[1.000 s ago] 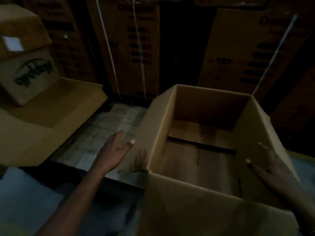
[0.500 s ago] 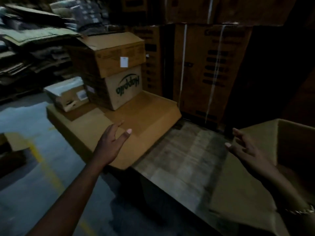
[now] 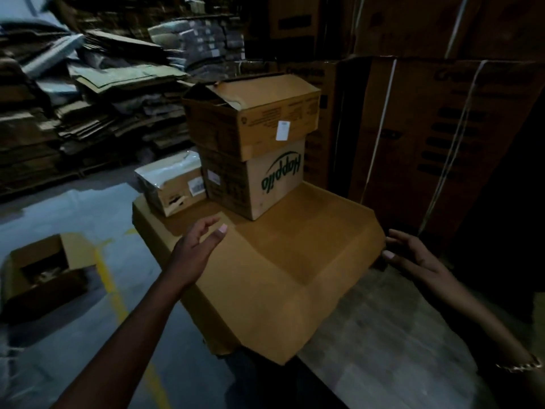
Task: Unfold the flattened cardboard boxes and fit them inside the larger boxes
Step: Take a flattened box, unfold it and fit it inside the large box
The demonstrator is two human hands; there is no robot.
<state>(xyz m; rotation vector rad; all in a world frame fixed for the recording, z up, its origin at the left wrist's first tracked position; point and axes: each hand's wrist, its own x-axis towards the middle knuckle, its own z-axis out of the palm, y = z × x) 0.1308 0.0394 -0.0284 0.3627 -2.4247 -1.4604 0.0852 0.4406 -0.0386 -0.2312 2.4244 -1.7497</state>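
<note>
A stack of flattened brown cardboard (image 3: 283, 270) lies in the middle of the view, overhanging a wooden platform (image 3: 392, 343). My left hand (image 3: 197, 249) hovers over the stack's left part, fingers relaxed and spread, holding nothing. My right hand (image 3: 413, 255) is at the stack's right corner with straight fingers, its fingertips at the edge; contact is unclear. On the far part of the stack stand a "Happilo" box (image 3: 256, 184) with a taller brown box (image 3: 253, 116) on top, and a small box with a silver top (image 3: 174, 181) to the left.
An open box (image 3: 41, 273) sits on the grey floor at the left, beside a yellow floor line (image 3: 118, 302). Piles of flattened cardboard (image 3: 88, 113) fill the back left. Large strapped cartons (image 3: 436, 137) form a wall at the back right.
The view has swung left, from the open large box to the flat stack. Both hands left that box and now reach toward the stack, the right hand arriving at its corner.
</note>
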